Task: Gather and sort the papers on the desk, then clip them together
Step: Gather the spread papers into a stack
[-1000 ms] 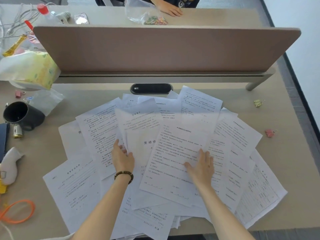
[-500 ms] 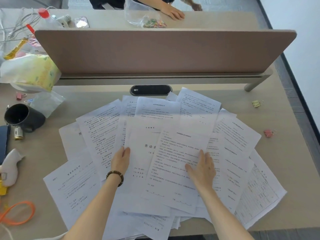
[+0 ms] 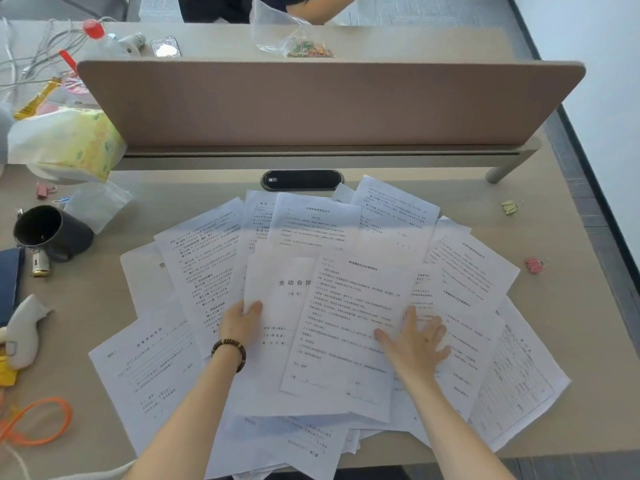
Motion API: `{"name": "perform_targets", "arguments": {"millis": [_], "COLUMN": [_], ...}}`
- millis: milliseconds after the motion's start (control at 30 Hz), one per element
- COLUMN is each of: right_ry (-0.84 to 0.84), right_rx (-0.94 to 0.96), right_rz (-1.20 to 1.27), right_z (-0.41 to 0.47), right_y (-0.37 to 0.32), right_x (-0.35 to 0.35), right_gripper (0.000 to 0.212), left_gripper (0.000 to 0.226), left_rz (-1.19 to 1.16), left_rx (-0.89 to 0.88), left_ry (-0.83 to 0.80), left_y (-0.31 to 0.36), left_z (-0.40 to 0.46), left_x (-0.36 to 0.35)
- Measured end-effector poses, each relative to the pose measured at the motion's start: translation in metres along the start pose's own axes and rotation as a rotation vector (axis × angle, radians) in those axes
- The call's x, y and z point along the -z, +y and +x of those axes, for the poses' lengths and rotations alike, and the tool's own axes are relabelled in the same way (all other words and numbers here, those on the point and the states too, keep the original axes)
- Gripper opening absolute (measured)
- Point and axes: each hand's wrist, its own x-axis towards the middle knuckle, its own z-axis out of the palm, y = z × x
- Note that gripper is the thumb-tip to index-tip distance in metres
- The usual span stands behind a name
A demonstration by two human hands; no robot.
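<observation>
Several printed white sheets lie fanned across the desk (image 3: 450, 188) in an overlapping spread. My left hand (image 3: 240, 325) grips the left edge of a title page (image 3: 277, 327), thumb on top. My right hand (image 3: 417, 342) rests flat, fingers spread, on the right side of a text sheet (image 3: 349, 327) that overlaps the title page. A yellow binder clip (image 3: 509, 206) and a pink binder clip (image 3: 534, 265) lie on the bare desk to the right. Another pink clip (image 3: 43, 190) lies at the far left.
A brown divider panel (image 3: 329, 102) runs along the back. On the left stand a black cup (image 3: 52, 233), a tissue pack (image 3: 72, 142), a white tool (image 3: 24, 329) and an orange loop (image 3: 34, 424). Another person's arm and a clear bag (image 3: 294, 38) are beyond the divider.
My left hand slid from under the sheets to the title page's left edge and took hold of it. The title page now lies more exposed. My right hand stayed flat on the text sheet.
</observation>
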Motion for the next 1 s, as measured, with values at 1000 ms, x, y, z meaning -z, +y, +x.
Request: {"name": "perform_targets", "arguments": {"millis": [1000], "right_ry": [0.046], "right_rx": [-0.124], "right_rz": [0.357], "right_z": [0.003], "right_y": [0.001], "right_x": [0.015], "right_gripper": [0.100], "left_gripper": [0.029], "left_rz": [0.041], "left_rx": [0.036], "left_ry": [-0.405], "left_y": [-0.002], "left_z": [-0.020], "left_x": [-0.020]}}
